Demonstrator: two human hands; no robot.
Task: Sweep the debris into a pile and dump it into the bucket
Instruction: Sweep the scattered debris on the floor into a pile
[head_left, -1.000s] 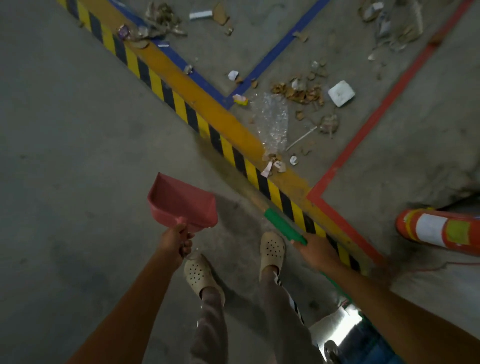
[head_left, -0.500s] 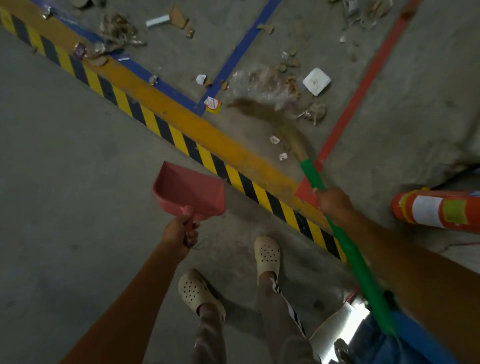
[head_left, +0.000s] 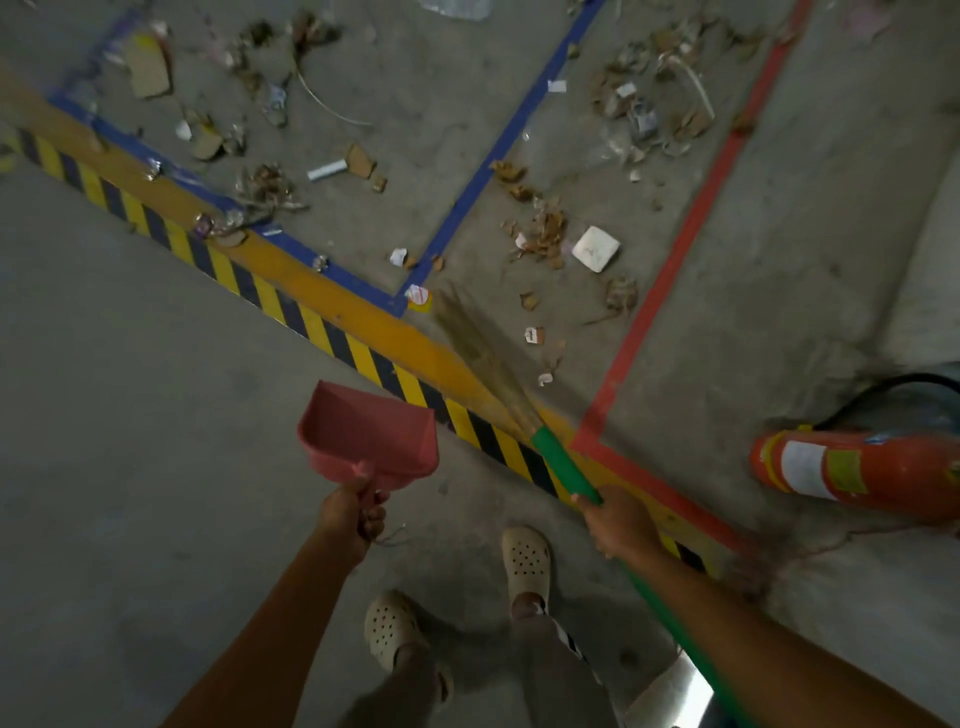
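Your left hand (head_left: 345, 519) is curled around the handle of the pink dustpan (head_left: 369, 431), with the scoop end pointing away from you. Your right hand (head_left: 618, 522) is clamped on the green handle of the broom (head_left: 561, 460), and the rest of the stick runs back under your forearm. The bristles (head_left: 475, 345) reach out ahead and a bit left of that hand, across the yellow-and-black hazard stripe (head_left: 311, 327). They're motion-blurred, so I can't tell if the tips are on the concrete.

The debris (head_left: 545, 234) isn't piled at all. It's scattered on the far side of the stripe, ahead of both hands. A couple of small scraps sit just right of the bristles, and a round sticker (head_left: 418, 297) sits at the corner of the blue tape (head_left: 498, 156), right by the tips. Further out from your right hand there are brown crumbs next to a white square piece (head_left: 596, 248), then a looser mess up by the red tape (head_left: 675, 249). Out past your left hand, beyond the blue line, there's a cardboard scrap (head_left: 149, 67) and a little white tube (head_left: 327, 170).

A fire extinguisher (head_left: 852, 470) lies on its side off to the right of your right hand, and your clogs (head_left: 525, 558) are below, between your arms.
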